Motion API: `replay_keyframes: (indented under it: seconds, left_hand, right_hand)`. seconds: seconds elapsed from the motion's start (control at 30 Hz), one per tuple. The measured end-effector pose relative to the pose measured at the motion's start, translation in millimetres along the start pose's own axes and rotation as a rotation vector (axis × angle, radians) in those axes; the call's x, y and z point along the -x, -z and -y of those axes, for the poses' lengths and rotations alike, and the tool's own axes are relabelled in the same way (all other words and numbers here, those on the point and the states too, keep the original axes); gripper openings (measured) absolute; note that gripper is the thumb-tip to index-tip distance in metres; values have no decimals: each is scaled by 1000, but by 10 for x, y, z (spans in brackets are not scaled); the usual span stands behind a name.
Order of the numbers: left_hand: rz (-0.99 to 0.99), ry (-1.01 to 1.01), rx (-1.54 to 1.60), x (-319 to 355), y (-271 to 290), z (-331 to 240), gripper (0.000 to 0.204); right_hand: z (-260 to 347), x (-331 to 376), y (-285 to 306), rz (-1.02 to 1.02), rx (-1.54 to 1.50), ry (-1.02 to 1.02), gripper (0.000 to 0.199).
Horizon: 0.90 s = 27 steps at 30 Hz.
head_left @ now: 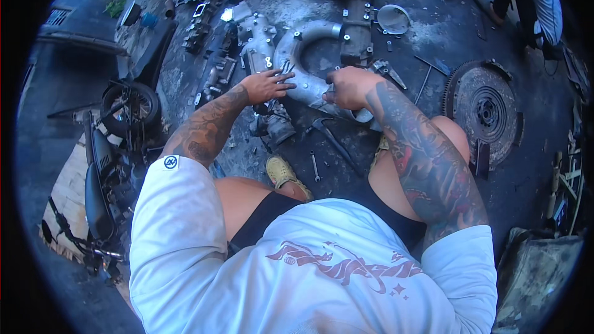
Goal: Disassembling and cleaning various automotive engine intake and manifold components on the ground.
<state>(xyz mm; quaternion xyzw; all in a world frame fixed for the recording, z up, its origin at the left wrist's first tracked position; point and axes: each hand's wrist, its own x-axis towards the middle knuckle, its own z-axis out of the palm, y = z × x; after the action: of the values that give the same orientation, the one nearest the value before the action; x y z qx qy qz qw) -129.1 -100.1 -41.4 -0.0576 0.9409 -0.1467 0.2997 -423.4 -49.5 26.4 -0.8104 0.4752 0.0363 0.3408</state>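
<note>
"Touching that curved metal pipe [286,55]?"
"Seems so; it lies on the ground before me. My left hand [267,86] is unclenched, fingers spread over its left bend."
"And the other one?"
"My right hand [352,89] is curled over its near end; whether it grips anything, I can't tell. A hammer [337,141] and wrench [315,167] lie below."

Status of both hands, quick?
Left hand: open, fingers spread, fingertips over the curved silver pipe.
Right hand: fingers curled by the pipe's near arm; can't tell if it holds anything.
</note>
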Motion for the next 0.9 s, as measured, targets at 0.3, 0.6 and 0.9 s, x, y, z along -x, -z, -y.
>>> replay_keyframes:
  seconds: [0.3,0.6,0.9]
  left_hand:
    - [-144,-138,303,45,94,102,17]
    - [37,129,409,190,-75,-4,31]
    - [46,1355,1294,189,-37,-1045,50]
  right_hand:
    - [-28,38,58,55,-51,-22,39]
    - [-67,-11,14,38,-55,-29,38]
    - [-50,-42,95,24,-15,21,39]
